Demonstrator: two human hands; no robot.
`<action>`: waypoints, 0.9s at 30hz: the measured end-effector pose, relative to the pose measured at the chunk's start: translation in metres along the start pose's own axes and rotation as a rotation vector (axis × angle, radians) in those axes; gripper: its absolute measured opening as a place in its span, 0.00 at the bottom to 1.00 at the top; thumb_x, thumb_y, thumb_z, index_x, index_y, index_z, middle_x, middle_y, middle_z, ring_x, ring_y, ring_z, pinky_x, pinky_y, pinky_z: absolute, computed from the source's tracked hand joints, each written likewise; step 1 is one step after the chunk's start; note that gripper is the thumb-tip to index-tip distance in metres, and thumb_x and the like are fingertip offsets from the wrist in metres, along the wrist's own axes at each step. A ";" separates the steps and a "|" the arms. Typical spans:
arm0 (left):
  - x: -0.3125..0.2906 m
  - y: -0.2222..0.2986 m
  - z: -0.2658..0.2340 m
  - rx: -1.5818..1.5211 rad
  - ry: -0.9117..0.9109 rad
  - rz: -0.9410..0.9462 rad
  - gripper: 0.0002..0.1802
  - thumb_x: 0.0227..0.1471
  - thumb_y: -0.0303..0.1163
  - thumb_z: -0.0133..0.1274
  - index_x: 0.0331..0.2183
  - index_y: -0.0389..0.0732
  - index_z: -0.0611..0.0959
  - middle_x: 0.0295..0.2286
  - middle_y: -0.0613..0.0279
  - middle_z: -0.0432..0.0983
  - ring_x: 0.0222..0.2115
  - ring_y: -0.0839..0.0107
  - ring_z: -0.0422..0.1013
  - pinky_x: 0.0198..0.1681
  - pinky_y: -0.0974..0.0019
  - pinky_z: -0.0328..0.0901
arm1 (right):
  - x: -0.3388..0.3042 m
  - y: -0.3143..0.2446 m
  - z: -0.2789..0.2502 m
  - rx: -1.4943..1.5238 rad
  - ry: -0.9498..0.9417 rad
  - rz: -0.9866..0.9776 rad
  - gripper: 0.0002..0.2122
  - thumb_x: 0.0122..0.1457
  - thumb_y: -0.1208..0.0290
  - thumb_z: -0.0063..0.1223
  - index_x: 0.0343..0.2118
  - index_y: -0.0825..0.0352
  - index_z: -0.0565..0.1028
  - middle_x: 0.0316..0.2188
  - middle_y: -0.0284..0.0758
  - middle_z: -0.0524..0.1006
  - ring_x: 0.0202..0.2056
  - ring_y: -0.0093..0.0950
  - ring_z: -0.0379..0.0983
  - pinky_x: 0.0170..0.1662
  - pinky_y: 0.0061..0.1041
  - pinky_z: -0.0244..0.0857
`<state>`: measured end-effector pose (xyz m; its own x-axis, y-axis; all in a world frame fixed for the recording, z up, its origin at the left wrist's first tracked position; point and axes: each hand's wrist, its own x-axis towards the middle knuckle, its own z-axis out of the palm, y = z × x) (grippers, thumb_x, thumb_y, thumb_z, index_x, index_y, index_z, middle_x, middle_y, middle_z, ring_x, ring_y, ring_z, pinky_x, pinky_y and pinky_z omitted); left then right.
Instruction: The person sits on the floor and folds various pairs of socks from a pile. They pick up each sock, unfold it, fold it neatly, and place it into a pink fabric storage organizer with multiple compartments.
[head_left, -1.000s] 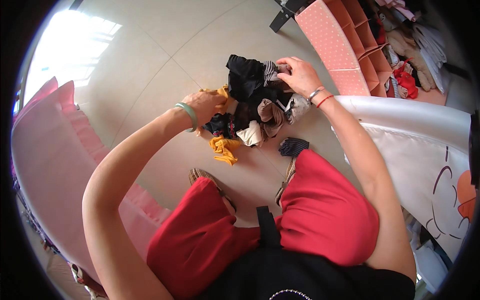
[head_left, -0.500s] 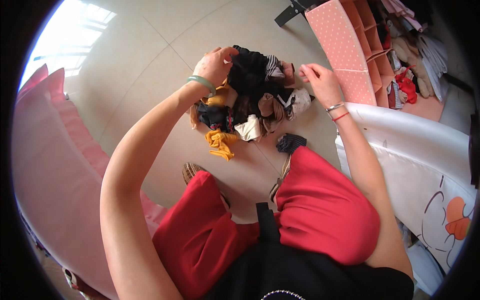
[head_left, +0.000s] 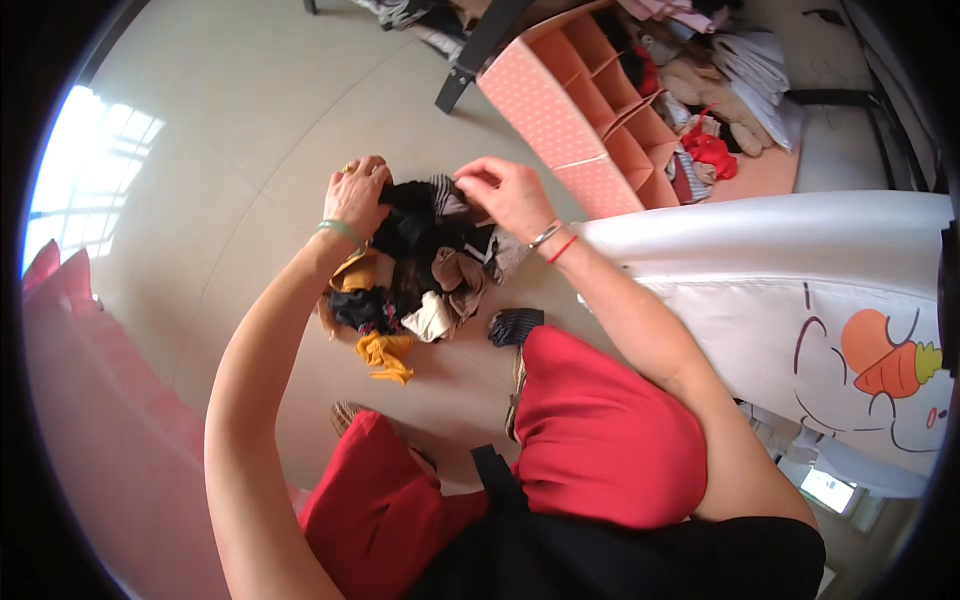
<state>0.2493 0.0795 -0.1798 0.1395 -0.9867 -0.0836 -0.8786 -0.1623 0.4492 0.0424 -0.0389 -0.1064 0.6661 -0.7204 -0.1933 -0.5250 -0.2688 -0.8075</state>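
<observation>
A heap of small clothes and socks lies on the tiled floor before my feet. At its far left edge, my left hand (head_left: 358,195) has its fingers curled against a black cloth (head_left: 405,212). My right hand (head_left: 508,195) is at the heap's right side, thumb and fingers drawn together beside a black-and-white striped piece (head_left: 441,192); whatever is between the fingertips is hidden. Lower in the heap are a brown sock (head_left: 458,270), a cream cloth (head_left: 429,318) and a mustard-yellow cloth (head_left: 384,355). A dark striped sock (head_left: 515,326) lies apart, by my right foot.
A pink dotted organizer box (head_left: 550,105) with compartments stands at the far right, with jumbled clothes and a red item (head_left: 710,152) beyond it. A white padded panel (head_left: 760,290) runs along the right. Pink fabric (head_left: 110,400) borders the left. A black metal leg (head_left: 455,88) stands behind.
The view has swung right, so the heap sits lower and further left. My right hand has come closer to the heap's striped piece. My left hand stays by the black cloth.
</observation>
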 end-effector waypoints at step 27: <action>-0.043 0.088 -0.096 -1.906 -0.318 -0.523 0.20 0.53 0.28 0.55 0.48 0.39 0.72 0.39 0.61 0.75 0.40 0.70 0.74 0.43 0.67 0.71 | -0.025 -0.055 -0.009 0.498 0.002 -0.218 0.12 0.51 0.85 0.56 0.38 0.65 0.74 0.35 0.28 0.77 0.36 0.16 0.72 0.40 0.17 0.69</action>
<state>0.2098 0.1067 -0.0512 -0.0857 -0.8468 -0.5250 0.7667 -0.3926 0.5080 0.0501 -0.0116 -0.0523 0.7303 -0.6831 0.0088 -0.0602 -0.0771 -0.9952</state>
